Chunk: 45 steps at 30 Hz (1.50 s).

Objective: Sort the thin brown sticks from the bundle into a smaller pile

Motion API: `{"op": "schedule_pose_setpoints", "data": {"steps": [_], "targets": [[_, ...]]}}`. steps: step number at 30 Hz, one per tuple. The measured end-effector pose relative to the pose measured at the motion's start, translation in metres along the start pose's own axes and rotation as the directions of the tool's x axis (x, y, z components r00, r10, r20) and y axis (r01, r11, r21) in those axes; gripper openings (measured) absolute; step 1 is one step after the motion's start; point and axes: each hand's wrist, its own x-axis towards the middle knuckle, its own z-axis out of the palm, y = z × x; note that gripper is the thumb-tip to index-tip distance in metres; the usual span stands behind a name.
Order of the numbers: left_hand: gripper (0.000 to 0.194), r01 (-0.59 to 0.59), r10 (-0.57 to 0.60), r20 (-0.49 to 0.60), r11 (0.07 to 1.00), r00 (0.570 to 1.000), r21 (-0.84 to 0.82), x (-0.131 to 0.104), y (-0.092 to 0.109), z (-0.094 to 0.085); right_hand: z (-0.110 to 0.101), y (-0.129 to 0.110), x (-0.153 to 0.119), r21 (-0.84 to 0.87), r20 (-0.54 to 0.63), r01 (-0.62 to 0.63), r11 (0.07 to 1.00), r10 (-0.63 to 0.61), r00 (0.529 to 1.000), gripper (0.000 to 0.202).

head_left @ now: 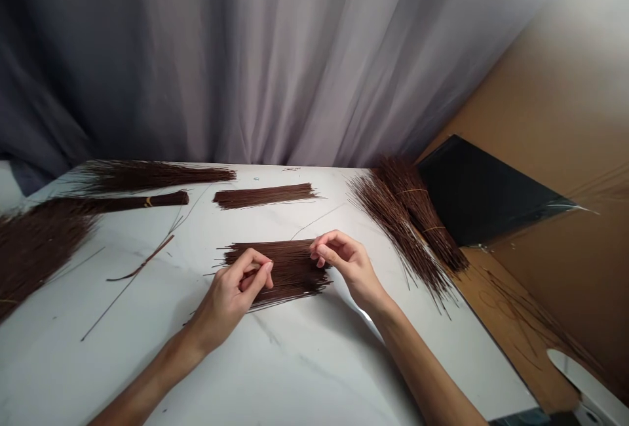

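Fingers [253,255] of both hands bent over a stack of brown sticks [297,275].
On the left hand [227,298], thumb and forefinger meet at the tips; on the right hand [356,272], they curl close together; whether either grasps a stick, I cannot tell. The stack lies below and between them on the white table [304,373]. Left of the fingers is a knotted strip [143,263]; beyond them, a smaller bundle [265,196]; farther right, a tied bundle [430,216]; farthest, behind everything, a grey curtain [295,52].
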Motion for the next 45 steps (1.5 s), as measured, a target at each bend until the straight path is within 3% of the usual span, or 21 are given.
{"op": "schedule_pose_setpoints", "data": {"steps": [11,29,32,35,39,42,45], "targets": [[0.021,-0.019,0.016,0.093,0.999,0.996,0.036,-0.002,0.002,0.002,-0.006,-0.005,0.000,-0.084,0.003,-0.032,0.996,0.032,0.999,0.024],[0.026,0.065,-0.063,0.107,0.998,0.992,-0.017,-0.001,0.012,0.002,-0.004,-0.006,-0.001,-0.077,-0.019,-0.037,0.996,0.036,0.999,0.022],[0.027,0.084,-0.082,0.102,0.996,0.991,-0.020,-0.001,0.014,0.001,-0.004,-0.003,0.000,-0.045,-0.045,0.000,0.999,-0.002,0.999,0.023],[0.029,0.109,-0.107,0.052,0.994,0.993,-0.029,-0.001,0.017,-0.001,-0.007,0.000,0.003,0.025,-0.131,0.060,0.998,-0.056,0.990,0.036],[0.028,0.178,-0.154,0.118,0.958,0.981,-0.225,0.001,0.022,-0.002,-0.006,0.003,0.003,0.112,-0.266,0.092,0.989,-0.059,0.962,0.043],[0.028,0.280,-0.195,0.223,0.840,0.955,-0.465,0.001,0.025,-0.002,0.006,0.005,-0.001,0.129,-0.155,0.038,0.991,-0.018,0.988,0.043],[0.020,0.291,-0.191,0.223,0.713,0.956,-0.638,0.000,0.025,-0.001,0.027,0.005,-0.010,0.013,0.113,-0.041,0.999,0.040,0.993,0.039]]}}
